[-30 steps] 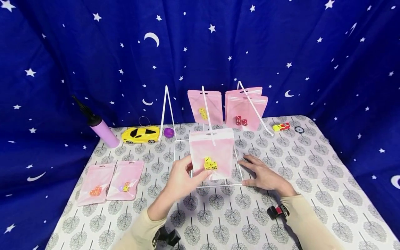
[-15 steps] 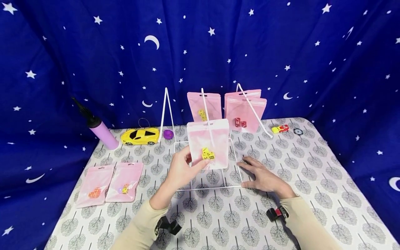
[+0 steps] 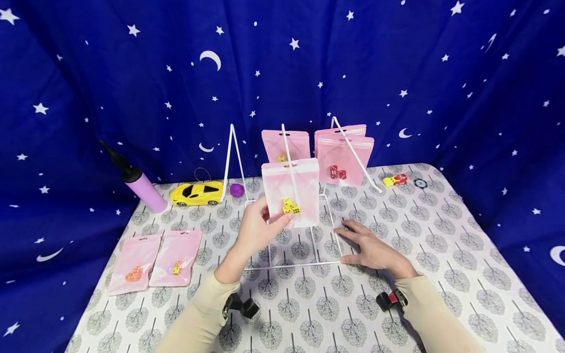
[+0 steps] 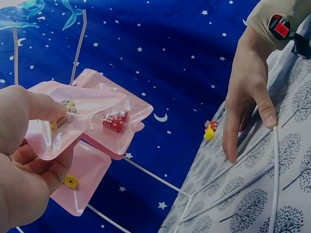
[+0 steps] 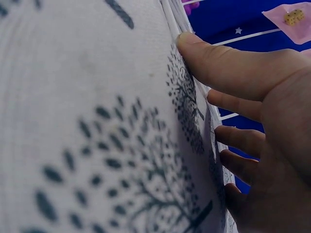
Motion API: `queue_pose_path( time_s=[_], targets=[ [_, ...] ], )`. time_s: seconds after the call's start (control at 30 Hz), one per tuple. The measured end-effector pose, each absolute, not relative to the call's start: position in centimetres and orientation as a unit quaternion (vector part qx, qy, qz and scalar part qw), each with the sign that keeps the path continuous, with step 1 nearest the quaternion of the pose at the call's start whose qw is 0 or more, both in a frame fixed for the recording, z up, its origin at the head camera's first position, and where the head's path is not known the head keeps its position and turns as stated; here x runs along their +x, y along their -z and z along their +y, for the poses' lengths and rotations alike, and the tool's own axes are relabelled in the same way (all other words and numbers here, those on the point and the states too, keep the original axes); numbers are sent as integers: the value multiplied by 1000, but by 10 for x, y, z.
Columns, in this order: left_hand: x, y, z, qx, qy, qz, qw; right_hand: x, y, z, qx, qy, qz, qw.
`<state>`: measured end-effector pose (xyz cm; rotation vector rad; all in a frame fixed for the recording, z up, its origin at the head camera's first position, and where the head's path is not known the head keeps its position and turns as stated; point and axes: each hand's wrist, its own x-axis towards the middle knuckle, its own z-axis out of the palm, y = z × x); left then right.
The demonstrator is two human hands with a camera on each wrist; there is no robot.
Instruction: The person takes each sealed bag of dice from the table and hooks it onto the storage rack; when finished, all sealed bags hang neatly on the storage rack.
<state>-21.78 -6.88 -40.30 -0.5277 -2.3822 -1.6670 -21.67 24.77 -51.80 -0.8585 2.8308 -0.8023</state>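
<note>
Left hand (image 3: pixel 256 228) pinching pink pouch (image 3: pixel 291 191) of yellow dice (image 3: pixel 290 206), now raised toward twelve o'clock along the rack's (image 3: pixel 291 267) hook; right hand (image 3: pixel 371 247) flat, fingers straight, steadying rack base.

A staged tabletop set: starry blue backdrop (image 3: pixel 353 59) (moons too) behind a tree-print tablecloth (image 3: pixel 441 255).

On your bench (image 3: pixel 441 255) two pink bags (image 3: pixel 154 260) lie flat at the left. Behind them you have a lilac pump (image 3: pixel 140 189), a yellow car (image 3: pixel 197 192) and a purple ball (image 3: pixel 237 189).
</note>
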Motion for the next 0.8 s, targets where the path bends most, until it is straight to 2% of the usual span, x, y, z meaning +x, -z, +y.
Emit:
queue_pose_path(
  time_s=[0.5, 0.8],
  targets=[
    [-240, 404, -68, -150, 570, -803, 88, -216, 518, 247, -273, 257, 926, 47],
    [-251, 405, -67, -133, 599, -787, 61, -216, 518, 247, -276, 264, 923, 42]
  ],
)
